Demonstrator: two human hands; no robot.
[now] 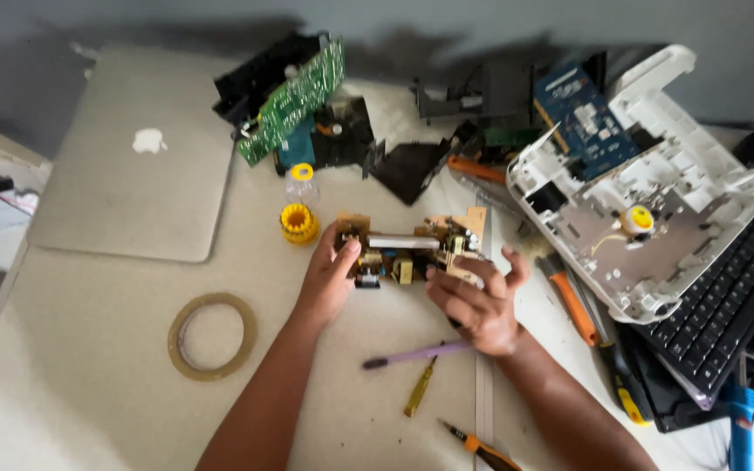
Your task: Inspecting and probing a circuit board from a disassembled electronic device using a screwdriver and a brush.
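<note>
One closed silver laptop [137, 157] lies far left; one white plastic printer shell [647, 218] right, over one black keyboard [735, 296]. Two circuit boards stand behind, green [294, 100] and blue [582, 118]. Both hands, left hand [329, 279] and right hand [477, 301], curl fingers around one tan component-covered power board [407, 249] at table centre. One tape ring [211, 336], one purple pen [416, 355] nearby.

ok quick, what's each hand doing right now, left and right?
Left hand: closed on the left end of the tan circuit board.
Right hand: closed on the board's right end.
</note>
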